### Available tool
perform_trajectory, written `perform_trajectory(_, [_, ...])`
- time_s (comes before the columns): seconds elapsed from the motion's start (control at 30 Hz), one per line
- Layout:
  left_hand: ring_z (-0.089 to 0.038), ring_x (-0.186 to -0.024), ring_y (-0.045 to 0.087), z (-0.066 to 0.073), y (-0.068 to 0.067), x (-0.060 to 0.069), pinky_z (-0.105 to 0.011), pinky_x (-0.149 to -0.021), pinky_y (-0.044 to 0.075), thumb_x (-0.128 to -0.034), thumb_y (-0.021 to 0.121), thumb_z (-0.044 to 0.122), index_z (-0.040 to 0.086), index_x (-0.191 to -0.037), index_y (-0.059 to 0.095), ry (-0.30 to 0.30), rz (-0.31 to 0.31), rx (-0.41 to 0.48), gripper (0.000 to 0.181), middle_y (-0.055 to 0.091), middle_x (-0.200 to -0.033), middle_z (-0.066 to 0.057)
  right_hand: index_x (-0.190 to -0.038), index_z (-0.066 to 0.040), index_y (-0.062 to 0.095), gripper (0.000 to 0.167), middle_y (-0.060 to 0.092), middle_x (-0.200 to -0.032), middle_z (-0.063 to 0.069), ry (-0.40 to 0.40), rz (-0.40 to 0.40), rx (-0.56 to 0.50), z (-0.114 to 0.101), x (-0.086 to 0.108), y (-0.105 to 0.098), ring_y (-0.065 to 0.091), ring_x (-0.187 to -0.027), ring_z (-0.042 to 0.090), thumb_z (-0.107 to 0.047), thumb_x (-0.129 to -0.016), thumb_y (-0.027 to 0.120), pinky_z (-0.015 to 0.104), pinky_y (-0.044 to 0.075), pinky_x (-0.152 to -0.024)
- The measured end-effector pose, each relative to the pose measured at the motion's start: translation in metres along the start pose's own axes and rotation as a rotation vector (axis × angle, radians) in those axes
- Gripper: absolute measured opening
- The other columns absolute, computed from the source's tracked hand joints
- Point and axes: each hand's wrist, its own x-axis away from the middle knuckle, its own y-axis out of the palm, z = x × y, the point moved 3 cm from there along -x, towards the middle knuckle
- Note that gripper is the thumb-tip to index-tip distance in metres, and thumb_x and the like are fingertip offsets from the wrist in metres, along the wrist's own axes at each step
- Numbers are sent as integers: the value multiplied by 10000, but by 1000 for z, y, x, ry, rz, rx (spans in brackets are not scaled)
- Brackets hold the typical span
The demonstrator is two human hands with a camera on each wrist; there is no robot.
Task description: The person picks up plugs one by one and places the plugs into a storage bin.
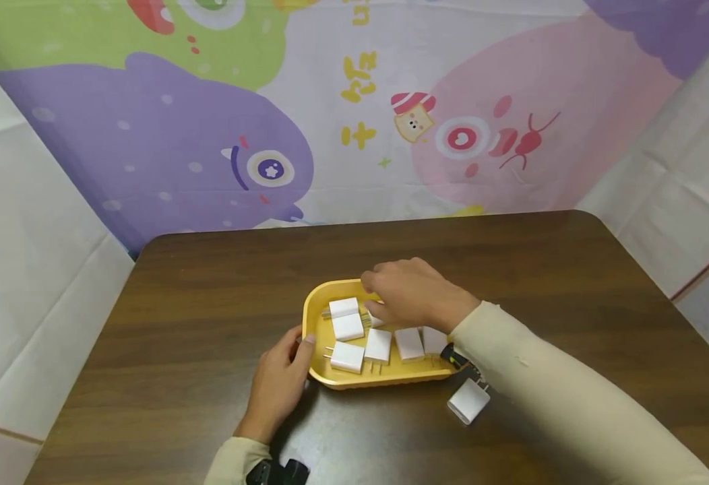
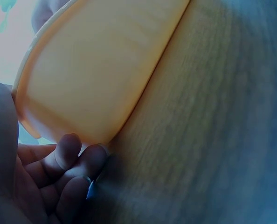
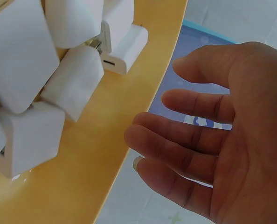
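Observation:
A yellow plastic tray (image 1: 385,378) stands on the table and contains several white plug chargers (image 1: 347,357), some with metal prongs showing. My left hand (image 1: 278,387) grips the tray's left end, thumb at the rim; in the left wrist view its curled fingers (image 2: 68,151) lie against the outer wall. Above the tray's far side is my right hand (image 1: 412,293), partly covering the chargers beneath. The right wrist view shows it empty, its fingers (image 3: 176,154) spread and slightly bent by the tray edge. Another white charger (image 1: 468,402) lies on the table under my right forearm.
The brown wooden table (image 1: 166,350) has rounded far corners. Behind it hangs a cartoon-printed cloth (image 1: 330,168), with white sheeting (image 1: 27,222) at both sides. Dark wrist cameras (image 1: 278,473) sit on both wrists; the right one is close to the tray's front right corner.

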Motion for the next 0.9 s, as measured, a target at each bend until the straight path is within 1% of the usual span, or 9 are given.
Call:
perform_trajectory(0.1, [-154, -679, 558, 0, 0, -1, -337, -640, 442, -1038, 511, 380, 139, -1335, 639, -5, -4, -4, 404, 619, -786, -1, -1020, -143, 680, 203, 604, -848, -35, 14, -9, -9, 5, 5, -1, 522, -668, 115, -318, -957, 598, 313, 405, -528])
perform_trajectory(0.2, [-155, -685, 559, 1, 0, -1, -337, -643, 442, -1037, 512, 378, 143, -1338, 638, -4, -3, -4, 402, 623, -791, 1, -1095, -142, 694, 266, 639, -923, -20, 59, -34, -5, 10, 12, -3, 544, -715, 123, -352, -965, 596, 310, 437, -568])
perform_trajectory(0.3, [-161, -695, 562, 2, -1, -3, -341, -650, 445, -1036, 516, 372, 146, -1334, 641, 11, 1, -3, 395, 627, -799, 0, -1130, -140, 701, 311, 674, -989, 6, 111, -31, -6, 18, 22, -8, 567, -746, 137, -386, -958, 617, 313, 482, -615])
perform_trajectory(0.47, [-159, -679, 564, 4, -3, -7, -342, -641, 447, -1036, 514, 374, 142, -1333, 640, 26, 2, -4, 398, 626, -794, -4, -1125, -146, 706, 311, 691, -1017, 23, 197, 23, -52, 31, 45, -15, 571, -727, 149, -392, -945, 647, 321, 517, -646])
perform_trajectory(0.6, [-150, -663, 558, 3, -4, -9, -337, -633, 440, -1037, 510, 390, 146, -1333, 639, 20, -1, -12, 405, 622, -781, 0, -1125, -146, 703, 302, 691, -1026, 19, 255, 73, -80, 39, 61, -18, 580, -729, 149, -382, -947, 643, 340, 522, -659])
perform_trajectory(0.77, [-152, -687, 562, 1, -4, -7, -340, -657, 439, -1034, 511, 404, 155, -1329, 645, 11, 7, -13, 408, 635, -797, 6, -1108, -142, 698, 288, 692, -1021, 16, 299, 107, -102, 42, 78, -18, 574, -723, 141, -370, -935, 664, 339, 520, -654])
perform_trajectory(0.9, [-148, -684, 560, 0, -1, -3, -333, -649, 442, -1035, 515, 391, 141, -1331, 643, -1, -8, -7, 408, 634, -789, 13, -1105, -124, 700, 289, 685, -975, -3, 306, 118, -109, 40, 94, -16, 558, -696, 110, -349, -924, 689, 309, 505, -621])
